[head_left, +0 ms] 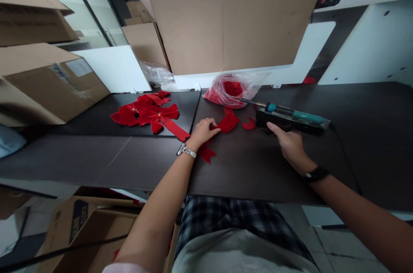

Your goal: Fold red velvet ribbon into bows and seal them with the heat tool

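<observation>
My left hand (205,131) is closed on a red ribbon bow (228,122), pinching it near its middle with thumb and fingers; a notched tail hangs below the hand. My right hand (290,144) grips the near edge of a black holder (274,120), its fingers partly hidden. On that holder rests a teal-handled soldering iron (300,114), its metal tip pointing left toward a clear plastic bag (253,85) of red material. A loose red ribbon piece (248,124) lies between the bow and the holder. Left of my left hand, several red bows (146,113) are piled together.
A large cardboard panel (226,14) stands behind the dark table (245,169). At the left sits a cardboard box (51,79), and an open carton (87,230) is below the table edge. A black cord (346,152) runs down from the iron at the right.
</observation>
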Demonstrator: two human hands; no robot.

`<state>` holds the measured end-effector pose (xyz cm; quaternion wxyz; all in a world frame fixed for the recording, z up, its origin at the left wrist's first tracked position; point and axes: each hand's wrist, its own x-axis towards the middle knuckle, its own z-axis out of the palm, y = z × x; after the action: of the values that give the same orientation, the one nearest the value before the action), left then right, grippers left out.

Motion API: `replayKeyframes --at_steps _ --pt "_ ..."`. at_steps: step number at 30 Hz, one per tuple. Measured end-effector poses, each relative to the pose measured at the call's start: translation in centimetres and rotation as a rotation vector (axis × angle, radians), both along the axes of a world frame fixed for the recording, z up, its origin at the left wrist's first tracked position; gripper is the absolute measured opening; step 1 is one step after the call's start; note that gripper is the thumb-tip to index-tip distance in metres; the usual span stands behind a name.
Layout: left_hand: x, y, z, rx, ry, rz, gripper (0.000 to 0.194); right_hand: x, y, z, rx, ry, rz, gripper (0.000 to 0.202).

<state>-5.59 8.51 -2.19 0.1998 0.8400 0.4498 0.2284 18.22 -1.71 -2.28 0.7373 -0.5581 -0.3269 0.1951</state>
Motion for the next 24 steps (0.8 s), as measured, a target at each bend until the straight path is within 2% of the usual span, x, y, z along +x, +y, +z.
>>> replayKeyframes --at_steps 15,24 --pt "0.23 -0.04 0.02 0.018 -0.009 -0.010 0.018 0.12 -0.24 0.08 -0.028 0.002 -0.003 0.044" --pt "0.08 0.04 -0.12 0.062 -0.012 -0.073 0.016 0.10 -0.13 0.07 -0.036 -0.003 -0.026 0.044"
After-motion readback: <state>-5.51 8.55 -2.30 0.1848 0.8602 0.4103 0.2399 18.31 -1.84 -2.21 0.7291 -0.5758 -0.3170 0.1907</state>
